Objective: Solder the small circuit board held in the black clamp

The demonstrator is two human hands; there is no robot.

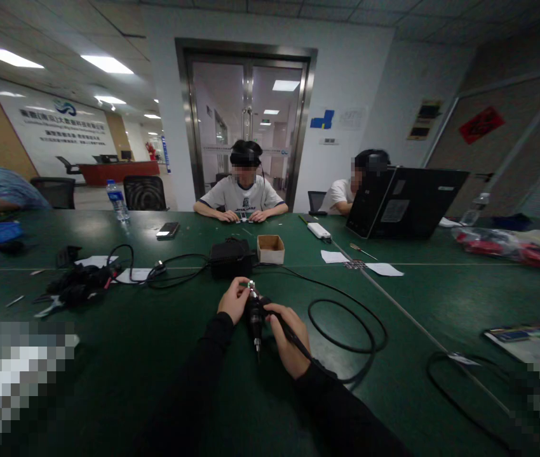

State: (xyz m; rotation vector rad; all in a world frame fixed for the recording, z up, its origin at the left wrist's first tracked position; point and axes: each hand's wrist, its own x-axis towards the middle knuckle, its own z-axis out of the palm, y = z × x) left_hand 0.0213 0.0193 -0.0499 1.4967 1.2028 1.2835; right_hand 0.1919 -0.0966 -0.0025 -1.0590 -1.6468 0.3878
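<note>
My right hand (pixel 290 335) is closed around a black corded electric screwdriver (pixel 255 317), whose metal tip points down toward me. My left hand (pixel 234 299) pinches the top end of the tool with its fingertips, at a small silver part there that I cannot make out. Both hands hover just above the green table (pixel 155 355), in front of me. The tool's black cable (pixel 346 330) loops to the right and runs back to a black power box (pixel 230 257).
A small cardboard box (pixel 270 249) stands behind the power box. A tangle of black cables and tools (pixel 79 282) lies at the left, white papers (pixel 384 269) and a laptop (pixel 406 202) at the right. Two people sit across the table; another person's arm shows far left.
</note>
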